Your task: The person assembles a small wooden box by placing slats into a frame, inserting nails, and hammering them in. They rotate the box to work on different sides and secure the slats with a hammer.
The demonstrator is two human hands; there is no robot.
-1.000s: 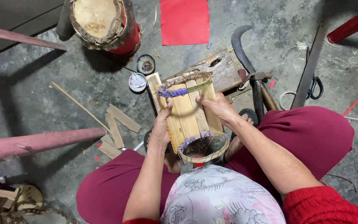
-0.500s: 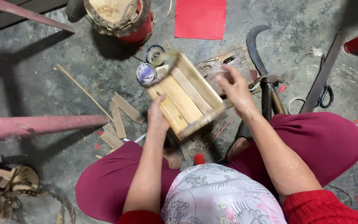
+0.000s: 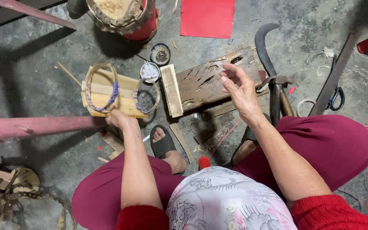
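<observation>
Hands: left grips bamboo basket, right hovers empty.

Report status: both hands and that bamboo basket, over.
Left hand grips bamboo basket by its lower edge, out to the left. Right hand empty, open above chopping board. Curved knife lies beside board.

Rough grey concrete floor, stained and littered with wood shavings. Lying on it: flat red paper sheet; scarred brown wooden chopping board; curved dark iron sickle; two small round open tins; black-handled scissors.
</observation>
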